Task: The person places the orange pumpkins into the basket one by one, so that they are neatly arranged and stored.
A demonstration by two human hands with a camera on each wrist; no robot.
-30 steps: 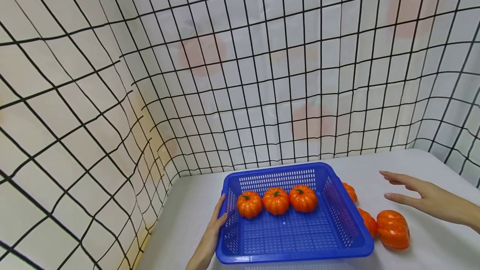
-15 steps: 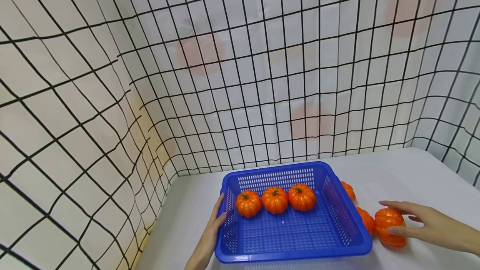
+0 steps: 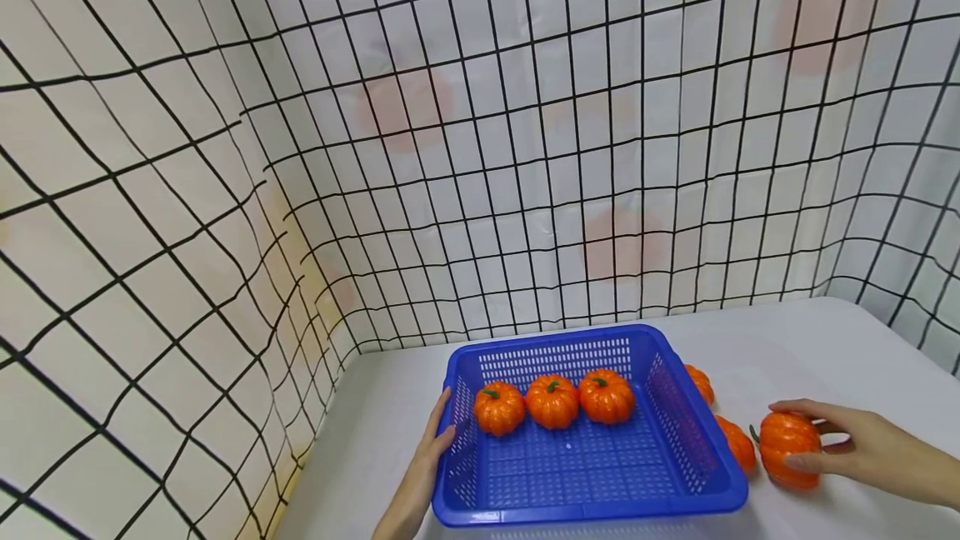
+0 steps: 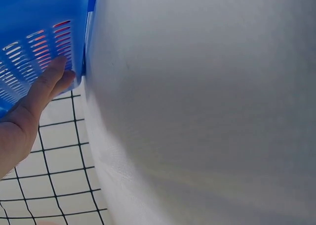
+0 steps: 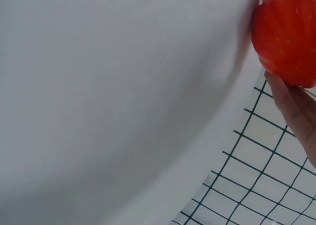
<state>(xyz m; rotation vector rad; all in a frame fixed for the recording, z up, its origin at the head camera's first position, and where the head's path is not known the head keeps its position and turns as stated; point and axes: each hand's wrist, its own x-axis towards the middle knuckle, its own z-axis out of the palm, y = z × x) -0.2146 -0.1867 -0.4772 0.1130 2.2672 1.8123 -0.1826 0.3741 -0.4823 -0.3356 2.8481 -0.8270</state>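
My right hand [image 3: 862,448] holds a small orange pumpkin [image 3: 787,450] between thumb and fingers, to the right of a blue plastic basket [image 3: 585,515]. The held pumpkin's green stem points left, towards the basket. In the right wrist view the same pumpkin [image 5: 289,37] fills the upper right corner, with the fingertips on it. My left hand [image 3: 420,465] rests against the basket's left side. Seen from the left wrist, its fingers lie fairly straight along the slotted outer wall [image 4: 42,17]. Inside the basket three pumpkins [image 3: 552,402] sit in a row towards the back.
Two more pumpkins stand beside the basket's right wall, one nearer [image 3: 738,448] and one farther back [image 3: 701,384], both partly hidden by it. A white-covered table [image 3: 832,340] lies underneath. Black netting [image 3: 555,190] before pale patterned sheets encloses the back and sides.
My right hand has come down onto the right-hand pumpkin and taken hold of it. That pumpkin has turned, so its stem now shows on the left. The left hand and basket stay put.
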